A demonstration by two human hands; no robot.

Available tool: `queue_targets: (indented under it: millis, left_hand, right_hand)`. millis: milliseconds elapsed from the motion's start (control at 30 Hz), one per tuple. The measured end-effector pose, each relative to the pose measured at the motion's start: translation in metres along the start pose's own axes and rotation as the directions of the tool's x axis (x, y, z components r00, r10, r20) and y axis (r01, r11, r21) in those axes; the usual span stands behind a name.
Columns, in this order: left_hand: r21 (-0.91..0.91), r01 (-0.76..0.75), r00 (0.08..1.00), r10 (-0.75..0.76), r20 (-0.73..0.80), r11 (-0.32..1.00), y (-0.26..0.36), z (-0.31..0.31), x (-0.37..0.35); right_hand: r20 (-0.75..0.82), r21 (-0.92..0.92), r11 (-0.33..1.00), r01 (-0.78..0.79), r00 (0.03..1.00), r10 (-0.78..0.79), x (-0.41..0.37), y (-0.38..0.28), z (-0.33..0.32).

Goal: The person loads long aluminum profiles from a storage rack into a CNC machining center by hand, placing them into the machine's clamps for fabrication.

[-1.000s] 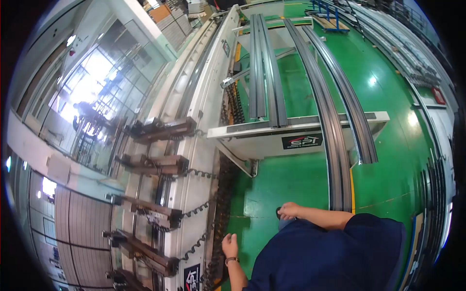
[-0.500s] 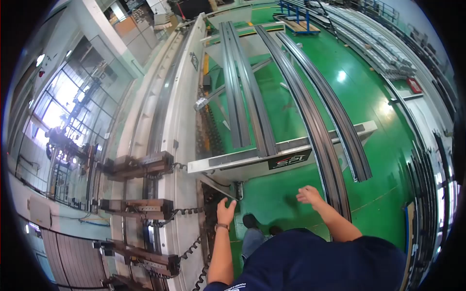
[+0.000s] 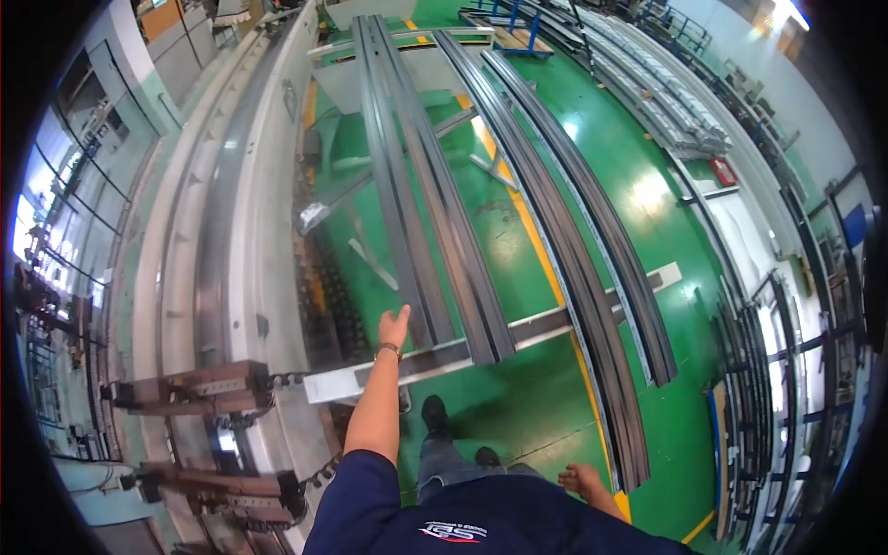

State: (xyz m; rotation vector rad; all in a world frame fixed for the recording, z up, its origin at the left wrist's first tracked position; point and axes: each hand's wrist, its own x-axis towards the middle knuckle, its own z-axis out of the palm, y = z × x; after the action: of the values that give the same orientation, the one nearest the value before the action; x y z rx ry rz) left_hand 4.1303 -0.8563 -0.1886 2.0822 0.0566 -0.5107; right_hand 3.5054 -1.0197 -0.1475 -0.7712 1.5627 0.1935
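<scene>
Extending beside the leftmost metal profile, the left hand has a grip too unclear to tell, while the right hand hangs loosely curled.

I see bright light from the left-hand windows, glare patches on the green floor, bowed edges falling to black, and what may be blur over the lower-left clamps.

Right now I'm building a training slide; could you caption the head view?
Left hand beside the leftmost of four long metal strips lying across a stand; right hand held low.
</scene>
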Motion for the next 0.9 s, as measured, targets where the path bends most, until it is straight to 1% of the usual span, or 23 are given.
queue_targets:
  millis: [33,100,133,200,233,333,433,500,600,700,800,900]
  left_hand:
    - [-0.015,0.039,0.999,-0.038,0.014,0.999,0.001,0.007,0.018]
    - [-0.037,0.119,0.992,-0.117,0.042,0.992,-0.003,0.023,0.042]
    - [-0.075,0.157,0.985,-0.150,0.087,0.985,-0.005,0.031,0.050]
    - [-0.130,0.234,0.962,-0.210,0.175,0.963,-0.016,0.046,0.059]
    - [-0.189,0.205,0.975,-0.184,0.125,0.960,-0.020,0.057,0.059]
    - [-0.161,0.256,0.964,-0.241,0.108,0.953,0.000,0.048,0.048]
    - [-0.104,0.252,0.962,-0.238,0.134,0.962,-0.002,0.044,0.048]
    - [-0.116,0.235,0.969,-0.224,0.102,0.965,-0.004,0.040,0.047]
    - [-0.153,0.229,0.973,-0.219,0.079,0.961,-0.005,0.027,0.043]
    - [-0.128,0.218,0.975,-0.210,0.078,0.967,-0.011,0.008,0.035]
    - [-0.107,0.232,0.970,-0.221,0.101,0.967,-0.022,0.001,0.024]
    - [-0.102,0.240,0.967,-0.228,0.111,0.965,-0.051,0.002,0.001]
  right_hand:
    - [-0.018,0.011,1.000,-0.020,1.000,0.020,-0.016,-0.006,0.007]
    - [-0.097,0.071,0.997,-0.002,0.995,0.008,-0.033,-0.011,0.019]
    - [-0.132,0.103,0.995,0.003,0.991,0.010,-0.041,-0.011,0.025]
    - [-0.162,0.075,0.997,0.000,0.987,0.012,-0.054,-0.017,0.039]
    - [-0.165,0.056,0.998,0.002,0.986,0.007,-0.058,-0.020,0.046]
    - [-0.163,-0.020,1.000,0.012,0.987,-0.015,-0.061,-0.033,0.059]
    - [-0.157,-0.060,0.998,0.027,0.987,-0.037,-0.062,-0.040,0.076]
    - [-0.143,-0.077,0.994,0.078,0.986,-0.088,-0.059,-0.044,0.077]
    - [-0.048,-0.026,0.995,0.093,0.994,-0.094,-0.052,-0.043,0.068]
    - [-0.065,-0.091,0.993,0.071,0.995,-0.077,-0.044,-0.042,0.058]
    - [-0.050,-0.143,0.985,0.094,0.994,-0.102,-0.040,-0.043,0.046]
    - [-0.019,-0.166,0.977,0.134,0.990,-0.139,-0.030,-0.042,0.028]
